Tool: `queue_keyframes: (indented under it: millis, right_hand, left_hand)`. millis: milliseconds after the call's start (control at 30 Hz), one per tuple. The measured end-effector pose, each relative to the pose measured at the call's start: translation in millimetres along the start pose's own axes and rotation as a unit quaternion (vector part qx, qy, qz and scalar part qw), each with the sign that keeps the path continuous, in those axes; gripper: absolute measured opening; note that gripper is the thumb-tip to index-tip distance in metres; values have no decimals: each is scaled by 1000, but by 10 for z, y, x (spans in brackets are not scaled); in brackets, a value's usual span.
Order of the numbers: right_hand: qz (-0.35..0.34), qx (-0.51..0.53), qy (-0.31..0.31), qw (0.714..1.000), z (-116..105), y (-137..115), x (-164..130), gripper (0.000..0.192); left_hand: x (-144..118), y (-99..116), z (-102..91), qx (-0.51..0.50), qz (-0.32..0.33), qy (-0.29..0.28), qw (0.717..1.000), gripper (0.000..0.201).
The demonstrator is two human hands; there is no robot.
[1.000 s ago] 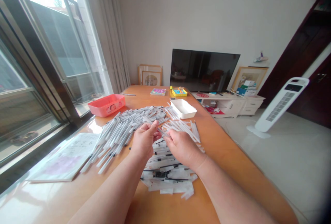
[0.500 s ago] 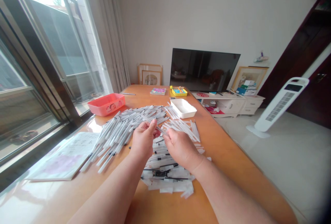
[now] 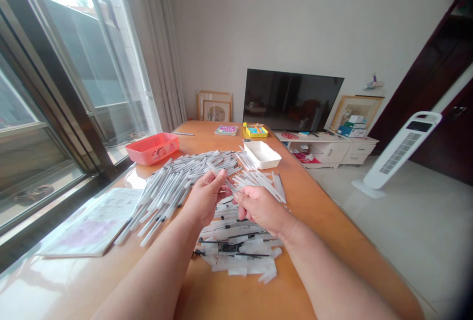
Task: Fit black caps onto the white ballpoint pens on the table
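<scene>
My left hand pinches a slim pale pen between thumb and fingers, over the middle of the table. The pen slants from upper left to lower right. At its lower end, my right hand is closed with thumb and forefinger on it; the tip is hidden there. Left of the hands spreads a big heap of white and clear pens with dark ends. Below and between my forearms lies a pile of clear plastic sleeves and black pen parts. More pale tubes lie beyond my right hand.
A red plastic basket stands at the left edge, a white tray behind the tubes. A notebook lies at left. Farther back are a booklet, a yellow box and a single pen. A tower fan stands right.
My right hand has shifted slightly down, and its fingers show more. The pen stays between both hands. Loose black parts now show beside my left forearm.
</scene>
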State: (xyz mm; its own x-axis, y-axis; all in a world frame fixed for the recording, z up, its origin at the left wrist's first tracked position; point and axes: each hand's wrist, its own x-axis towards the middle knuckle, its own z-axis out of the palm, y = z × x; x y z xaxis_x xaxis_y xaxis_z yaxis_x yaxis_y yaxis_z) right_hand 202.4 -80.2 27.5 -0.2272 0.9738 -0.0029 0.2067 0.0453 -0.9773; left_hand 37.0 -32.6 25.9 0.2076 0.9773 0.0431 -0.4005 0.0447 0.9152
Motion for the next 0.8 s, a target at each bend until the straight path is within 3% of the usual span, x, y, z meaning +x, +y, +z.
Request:
queue_keyframes:
  millis: [100,200,333,433,567,800]
  right_hand:
    - [41,83,-37,995,-35,-11,-10,29]
    - [30,66,-32,997,-46,-24,-15,31]
    - [-41,-76,17,996,-17,-14,-12,34]
    - [-90,-191,61,976,12,14,-21,32]
    - [-133,-286,122,941,19,48,-48,27]
    - [-80,-354,148,920,-149,152,56,19]
  left_hand:
    - [-29,77,-31,-21,-23,-77,997,35]
    - [-43,104,-43,-5,-27,-100,995,31]
    - [-26,37,-8,20,-16,-39,999,35]
    - [12,-10,6,29,-3,9,1000,40]
    - [76,44,-85,11,42,115,992,43]
    - [89,119,-156,-37,7,104,994,36]
